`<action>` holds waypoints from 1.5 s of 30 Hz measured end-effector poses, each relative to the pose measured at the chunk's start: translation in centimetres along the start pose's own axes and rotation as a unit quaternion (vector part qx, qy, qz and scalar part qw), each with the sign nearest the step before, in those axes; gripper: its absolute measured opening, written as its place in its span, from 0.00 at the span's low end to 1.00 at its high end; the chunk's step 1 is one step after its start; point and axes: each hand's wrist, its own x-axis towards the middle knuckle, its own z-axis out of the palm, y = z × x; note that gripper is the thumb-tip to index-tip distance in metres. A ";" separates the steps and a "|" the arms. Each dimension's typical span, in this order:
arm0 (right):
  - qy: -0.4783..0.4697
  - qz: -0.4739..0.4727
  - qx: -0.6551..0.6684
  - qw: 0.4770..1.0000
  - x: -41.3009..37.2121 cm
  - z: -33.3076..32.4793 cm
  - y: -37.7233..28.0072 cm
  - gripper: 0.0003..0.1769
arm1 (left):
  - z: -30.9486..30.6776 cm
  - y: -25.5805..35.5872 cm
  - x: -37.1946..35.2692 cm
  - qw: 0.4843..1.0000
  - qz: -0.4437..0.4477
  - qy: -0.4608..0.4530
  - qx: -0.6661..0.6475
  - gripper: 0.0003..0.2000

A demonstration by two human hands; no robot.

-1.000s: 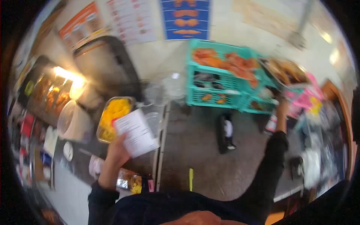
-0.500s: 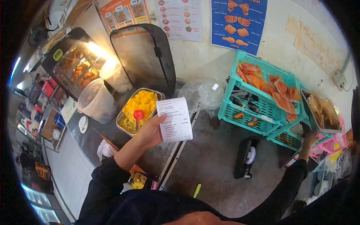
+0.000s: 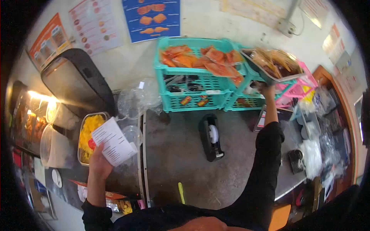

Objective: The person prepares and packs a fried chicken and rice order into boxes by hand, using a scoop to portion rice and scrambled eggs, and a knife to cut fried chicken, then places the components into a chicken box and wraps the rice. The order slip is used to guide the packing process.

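Note:
My left hand [image 3: 101, 163] is closed on a printed paper receipt [image 3: 113, 142], thumb over its left edge. Behind the receipt stands a metal pan [image 3: 81, 154] of yellow food [image 3: 92, 124], with a red scoop [image 3: 91, 144] partly covered by the paper. On the other side, my right hand [image 3: 266, 91] reaches into the lower part of the turquoise basket rack [image 3: 192, 70], just under a metal tray [image 3: 278, 79] of brown packets. Its fingers are blurred and partly hidden in the shadow there, so I cannot tell what they hold.
Orange-red sachets [image 3: 219, 57] fill the rack's top basket. A black tape dispenser [image 3: 211, 138] and a yellow-green pen [image 3: 181, 192] lie on the dark table. Clear plastic lids [image 3: 138, 100] sit left of the rack. A black mesh cover [image 3: 79, 84] leans by the wall.
The view has turned right, so the rack and table appear further left. My right hand has moved from beside the rack's right end to under the tray. The receipt stays in my left hand, tilted.

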 end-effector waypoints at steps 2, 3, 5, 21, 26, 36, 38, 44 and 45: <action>0.063 -0.066 -0.072 0.993 -0.2 0.8 -0.7 0.11 | -0.1 -0.1 -0.4 1.000 -0.010 0.013 -0.001 0.20; 0.094 -0.083 -0.177 0.976 -0.1 1.0 -0.4 0.11 | -0.1 0.0 -0.6 1.000 -0.012 0.021 -0.002 0.20; 0.147 -0.118 -0.234 0.954 -1.5 1.2 -1.6 0.11 | -0.1 -0.1 -0.9 1.000 -0.012 0.012 0.005 0.19; 0.141 -0.134 -0.516 0.834 -0.5 9.4 -5.3 0.29 | -1.5 -0.3 -1.1 1.000 -0.012 0.027 0.001 0.20; 0.126 -0.046 -0.331 0.934 -3.2 6.2 -6.7 0.18 | -2.5 -0.1 -2.2 1.000 0.003 0.029 -0.006 0.21; 0.049 -0.181 0.017 0.982 -20.2 -5.2 -16.1 0.06 | -5.8 3.6 -10.8 0.995 0.083 0.039 -0.039 0.22; -0.036 -0.182 0.034 0.982 -24.8 -6.5 -20.2 0.05 | -7.1 5.5 -14.9 0.993 0.106 0.029 -0.046 0.21; -0.290 -0.233 0.093 0.923 -39.6 -1.5 -29.8 0.03 | -14.8 9.4 -28.8 0.966 0.223 0.097 -0.082 0.21; -0.326 -0.254 0.110 0.904 -41.9 0.4 -30.8 0.03 | -16.0 9.8 -30.4 0.962 0.256 0.066 -0.067 0.21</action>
